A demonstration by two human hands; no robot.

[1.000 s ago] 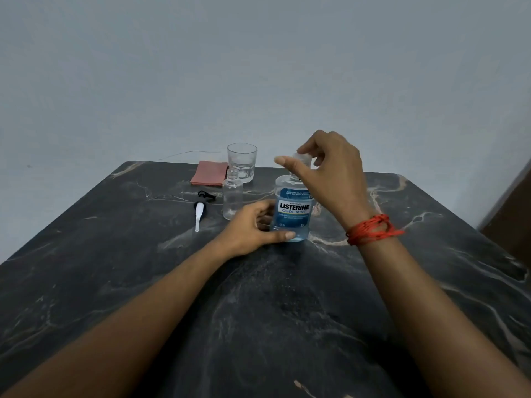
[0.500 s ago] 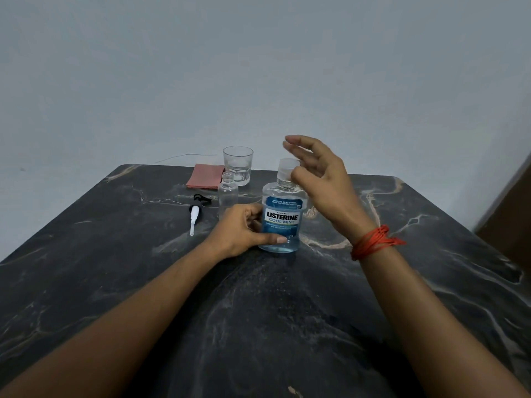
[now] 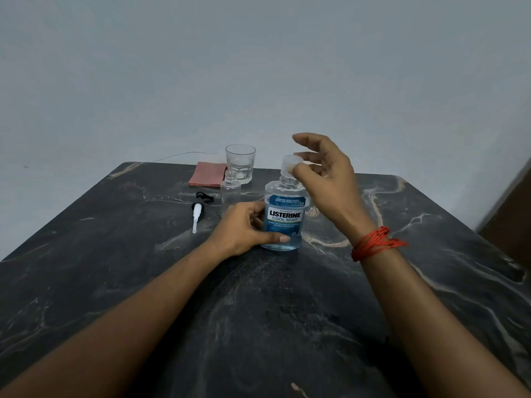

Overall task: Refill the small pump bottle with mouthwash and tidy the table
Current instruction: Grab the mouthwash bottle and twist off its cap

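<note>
well, nearest me the dark marble table (image 3: 273, 326) carries both forearms forward, a red thread (image 3: 373, 245) on the right wrist. my left hand (image 3: 244, 228) grips the mouthwash bottle (image 3: 284, 222) low on its left flank, thumb across the front near the base, pinning it upright on the table. the bottle's long axis runs straight up, so its cap (image 3: 290, 165) sits directly above that grip, and the right hand (image 3: 324, 173), coming in from the right, is the nearer one to it. its thumb lies against the cap's side and one fingertip meets the top edge, the other fingers fanned loosely above; whether that makes a real pinch i cannot tell. a second ago this hand was closed over the cap, then the fingers straightened off it; i read this as resetting for another twist. the cap looks still on. beyond, just left of the bottle, stands the small pump bottle (image 3: 230, 193), neck open, its pump head (image 3: 198, 208) lying apart to the left; farther back a pink cloth (image 3: 207, 174) and a glass (image 3: 240, 163)
</note>
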